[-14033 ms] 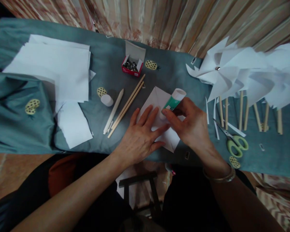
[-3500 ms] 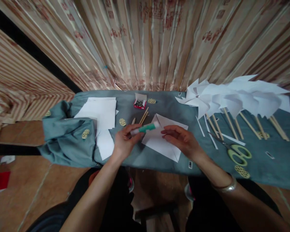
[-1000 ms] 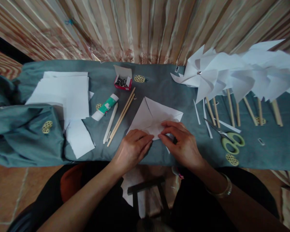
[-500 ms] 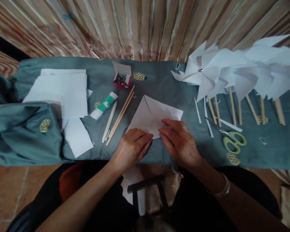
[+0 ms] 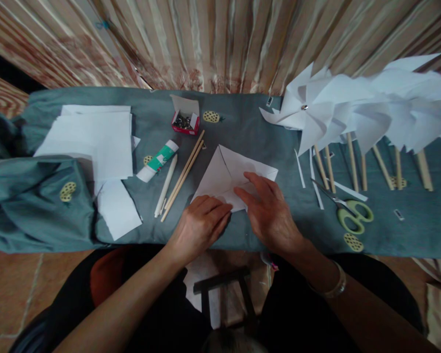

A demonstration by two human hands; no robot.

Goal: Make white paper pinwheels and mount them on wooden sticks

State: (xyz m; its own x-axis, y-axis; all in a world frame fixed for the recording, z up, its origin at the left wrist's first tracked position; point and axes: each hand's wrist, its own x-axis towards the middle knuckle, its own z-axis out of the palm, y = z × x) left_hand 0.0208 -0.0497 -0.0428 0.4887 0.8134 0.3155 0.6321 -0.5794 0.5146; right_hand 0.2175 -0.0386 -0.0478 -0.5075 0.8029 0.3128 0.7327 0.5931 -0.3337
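A square sheet of white paper [image 5: 228, 171] lies turned cornerwise on the cloth, with slits or creases running in from its corners. My left hand [image 5: 202, 220] has its fingers pressed together on the paper's near left edge, holding it; the thumb is mostly hidden. Over the near right part of the sheet, my right hand [image 5: 270, 208] has thumb and fingers apart, the fingertips touching or just above the surface. Two wooden sticks [image 5: 183, 174] and a white pen [image 5: 166, 186] lie left of the sheet, beside a green-and-white glue stick [image 5: 158, 161].
Paper pinwheels [image 5: 321, 113] on sticks lie overlapping at right. Scissors [image 5: 355, 215] with green handles rest among paper strips [image 5: 316, 181]. A small open box [image 5: 185, 122] of metal pins stands behind. Stacked white paper [image 5: 112, 142] is at left, on the green cloth [image 5: 242, 110].
My right hand has shifted slightly left and forward over the paper, and its thumb and fingers have spread apart. My left hand and the sheet have stayed in place.
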